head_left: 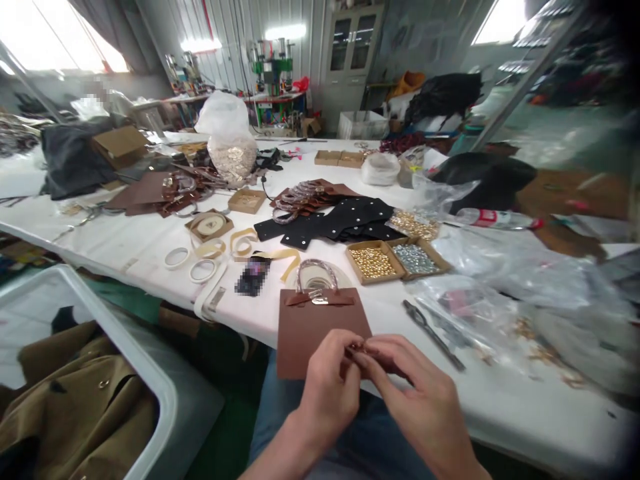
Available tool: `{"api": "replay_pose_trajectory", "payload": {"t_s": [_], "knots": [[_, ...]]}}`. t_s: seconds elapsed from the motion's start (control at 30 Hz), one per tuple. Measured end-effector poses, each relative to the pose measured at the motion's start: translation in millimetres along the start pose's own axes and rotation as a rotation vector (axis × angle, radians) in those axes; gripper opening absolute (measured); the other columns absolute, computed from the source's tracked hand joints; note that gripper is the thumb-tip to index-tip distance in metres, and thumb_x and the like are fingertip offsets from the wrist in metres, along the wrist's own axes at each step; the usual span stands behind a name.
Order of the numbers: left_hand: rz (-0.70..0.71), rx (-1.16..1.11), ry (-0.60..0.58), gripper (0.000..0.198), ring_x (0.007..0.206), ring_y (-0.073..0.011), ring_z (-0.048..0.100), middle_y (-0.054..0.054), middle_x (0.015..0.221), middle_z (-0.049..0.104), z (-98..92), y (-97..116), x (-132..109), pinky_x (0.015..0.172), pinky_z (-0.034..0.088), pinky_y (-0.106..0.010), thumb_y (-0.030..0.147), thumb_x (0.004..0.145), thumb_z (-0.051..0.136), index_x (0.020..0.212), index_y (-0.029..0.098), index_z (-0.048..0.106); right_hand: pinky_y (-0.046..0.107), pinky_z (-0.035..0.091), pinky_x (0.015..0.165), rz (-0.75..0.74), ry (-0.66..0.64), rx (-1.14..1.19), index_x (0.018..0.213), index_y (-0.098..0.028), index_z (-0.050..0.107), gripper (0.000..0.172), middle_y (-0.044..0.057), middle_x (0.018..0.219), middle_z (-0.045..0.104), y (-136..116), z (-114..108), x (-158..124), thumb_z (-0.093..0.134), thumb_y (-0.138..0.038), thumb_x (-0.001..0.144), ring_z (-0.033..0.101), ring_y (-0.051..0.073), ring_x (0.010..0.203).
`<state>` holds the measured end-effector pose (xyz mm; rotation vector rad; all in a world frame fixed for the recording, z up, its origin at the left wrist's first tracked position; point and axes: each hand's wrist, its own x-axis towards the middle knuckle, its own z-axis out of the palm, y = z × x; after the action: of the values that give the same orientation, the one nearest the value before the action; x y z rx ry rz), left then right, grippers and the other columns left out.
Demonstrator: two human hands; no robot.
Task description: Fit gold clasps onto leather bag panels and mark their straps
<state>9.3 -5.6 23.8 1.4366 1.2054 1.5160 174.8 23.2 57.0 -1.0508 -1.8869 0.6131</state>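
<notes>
My left hand (331, 383) and my right hand (413, 390) meet at the near edge of the white table (525, 407), fingers pinched together on a small brown piece (361, 349) that is mostly hidden. Just beyond them lies a flat brown leather bag panel (310, 327) with a braided handle (316, 269) and a metal clasp on top. The panel's lower edge hangs over the table edge above my lap.
Two small boxes of gold studs (373, 261) and silver studs (414, 258) sit right of the handle. Pliers (433, 333) lie beside my right hand. Black leather pieces (340, 223), tape rolls (203, 270), plastic bags (500, 293) and a white bin with brown cloth (75, 400) surround the spot.
</notes>
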Motion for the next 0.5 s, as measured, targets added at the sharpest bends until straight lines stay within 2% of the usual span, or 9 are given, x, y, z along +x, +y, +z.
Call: {"api": "replay_pose_trajectory", "payload": {"t_s": [0.1, 0.17, 0.27, 0.37, 0.43, 0.5], "knots": [[-0.184, -0.212, -0.077, 0.049, 0.109, -0.0251, 0.081, -0.016, 0.135, 0.074, -5.9, 4.0, -6.3, 0.095, 0.071, -0.036, 0.011, 0.103, 0.071, 0.149, 0.022, 0.063, 0.03, 0.07, 0.095, -0.095, -0.037, -0.059, 0.12, -0.028, 0.083, 0.016, 0.008, 0.126, 0.081, 13.1, -10.7, 2.7, 0.072, -0.022, 0.111, 0.082, 0.024, 0.11], [-0.217, -0.31, -0.099, 0.055, 0.111, -0.0259, 0.081, -0.017, 0.144, 0.07, -8.9, 7.2, -8.7, 0.099, 0.071, -0.039, 0.018, 0.104, 0.076, 0.157, 0.024, 0.062, 0.029, 0.07, 0.1, -0.159, -0.104, -0.09, 0.126, -0.031, 0.083, 0.024, 0.007, 0.131, 0.081, 19.9, -20.8, 4.7, 0.069, -0.019, 0.11, 0.083, 0.023, 0.114], [-0.206, -0.386, -0.064, 0.039, 0.109, -0.0267, 0.08, -0.016, 0.136, 0.07, -11.0, 11.1, -7.0, 0.094, 0.071, -0.038, 0.029, 0.106, 0.08, 0.144, 0.023, 0.078, 0.026, 0.069, 0.104, -0.247, -0.25, -0.127, 0.139, -0.034, 0.08, 0.04, 0.007, 0.14, 0.08, 24.8, -34.1, 6.5, 0.061, -0.013, 0.111, 0.083, 0.022, 0.122], [-0.23, -0.432, -0.042, 0.025, 0.095, -0.0233, 0.079, -0.013, 0.118, 0.074, -11.6, 13.7, -2.6, 0.086, 0.069, -0.036, 0.034, 0.106, 0.082, 0.127, 0.021, 0.088, 0.023, 0.068, 0.104, -0.308, -0.349, -0.17, 0.148, -0.033, 0.075, 0.05, 0.008, 0.145, 0.078, 26.1, -42.2, 5.1, 0.054, -0.009, 0.111, 0.082, 0.021, 0.125], [-0.25, -0.412, -0.041, 0.021, 0.088, -0.0213, 0.077, -0.012, 0.11, 0.077, -12.4, 14.1, -1.2, 0.082, 0.066, -0.033, 0.035, 0.104, 0.086, 0.118, 0.02, 0.091, 0.023, 0.067, 0.105, -0.335, -0.38, -0.197, 0.15, -0.032, 0.075, 0.052, 0.008, 0.147, 0.078, 27.8, -45.2, 2.1, 0.052, -0.008, 0.109, 0.082, 0.021, 0.126], [-0.267, -0.36, -0.032, 0.018, 0.091, -0.0219, 0.075, -0.011, 0.107, 0.08, -13.5, 12.9, -2.2, 0.082, 0.062, -0.031, 0.034, 0.1, 0.09, 0.111, 0.02, 0.092, 0.025, 0.067, 0.108, -0.368, -0.384, -0.221, 0.15, -0.031, 0.075, 0.054, 0.008, 0.147, 0.079, 31.2, -46.9, -2.2, 0.052, -0.007, 0.108, 0.082, 0.021, 0.127]]}}
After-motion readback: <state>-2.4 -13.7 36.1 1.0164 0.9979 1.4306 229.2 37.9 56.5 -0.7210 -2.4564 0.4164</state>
